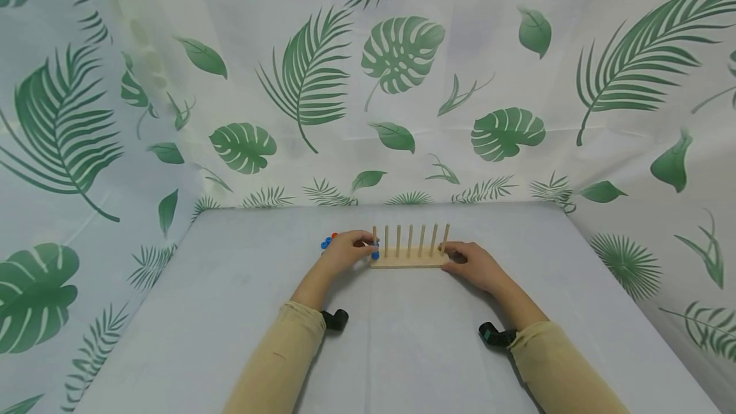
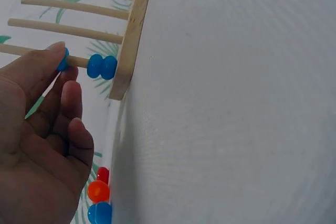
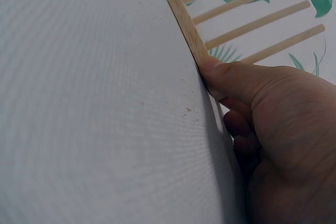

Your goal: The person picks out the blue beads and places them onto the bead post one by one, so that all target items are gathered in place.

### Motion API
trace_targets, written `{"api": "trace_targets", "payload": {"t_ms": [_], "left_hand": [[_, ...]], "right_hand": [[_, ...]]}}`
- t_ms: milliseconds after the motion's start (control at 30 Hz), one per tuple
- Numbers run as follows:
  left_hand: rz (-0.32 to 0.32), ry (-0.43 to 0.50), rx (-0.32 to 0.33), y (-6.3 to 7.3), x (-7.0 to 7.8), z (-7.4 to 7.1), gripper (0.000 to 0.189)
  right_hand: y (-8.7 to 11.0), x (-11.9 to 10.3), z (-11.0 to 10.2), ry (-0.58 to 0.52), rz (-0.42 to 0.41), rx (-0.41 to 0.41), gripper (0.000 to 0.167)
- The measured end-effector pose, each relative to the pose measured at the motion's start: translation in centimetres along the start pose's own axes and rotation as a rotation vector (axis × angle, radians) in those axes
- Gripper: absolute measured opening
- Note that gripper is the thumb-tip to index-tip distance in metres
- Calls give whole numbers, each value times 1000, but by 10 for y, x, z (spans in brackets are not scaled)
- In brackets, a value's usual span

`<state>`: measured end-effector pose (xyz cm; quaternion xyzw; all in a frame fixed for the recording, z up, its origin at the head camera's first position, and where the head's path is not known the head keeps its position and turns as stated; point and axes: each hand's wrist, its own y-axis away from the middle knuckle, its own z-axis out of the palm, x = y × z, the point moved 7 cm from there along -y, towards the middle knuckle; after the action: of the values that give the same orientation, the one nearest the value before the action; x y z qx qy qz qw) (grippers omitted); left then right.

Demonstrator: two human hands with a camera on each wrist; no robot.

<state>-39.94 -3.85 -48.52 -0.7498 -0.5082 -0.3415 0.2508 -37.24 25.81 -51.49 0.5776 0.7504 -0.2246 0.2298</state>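
Note:
A wooden peg rack (image 1: 409,261) with a row of several upright pegs stands on the table. My left hand (image 1: 344,252) pinches a blue bead (image 2: 63,60) between thumb and forefinger, and the bead is around the leftmost peg. Lower on that same peg sit two blue beads (image 2: 102,67), touching each other, at the base. With thumb and fingers, my right hand (image 1: 475,264) grips the right end of the rack's base (image 3: 185,22). The other pegs carry no beads.
Loose beads, blue (image 1: 326,243) and red (image 1: 335,235), lie left of the rack, partly behind my left hand. In the left wrist view an orange bead (image 2: 98,191) shows among them. A leaf-printed cloth (image 1: 402,165) hangs behind the white-covered table (image 1: 414,337).

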Motion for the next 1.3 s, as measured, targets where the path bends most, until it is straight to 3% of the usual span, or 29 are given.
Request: {"api": "trace_targets", "payload": {"t_ms": [367,833,1100,1300], "left_hand": [[-20,-5,-17,-3,-8,6,23],[-2,-22,-9,-1,-9,9,24],[-24,-15,-10,4,-6,1,33],[-22,-21,25,12,-10,-13,29]], "right_hand": [[1,-2,-1,-8,-13,1,51],[1,-3,-1,-7,11,1,50],[1,-2,-2,-10,12,2,51],[0,0,0,-6,8,4,51]]}}
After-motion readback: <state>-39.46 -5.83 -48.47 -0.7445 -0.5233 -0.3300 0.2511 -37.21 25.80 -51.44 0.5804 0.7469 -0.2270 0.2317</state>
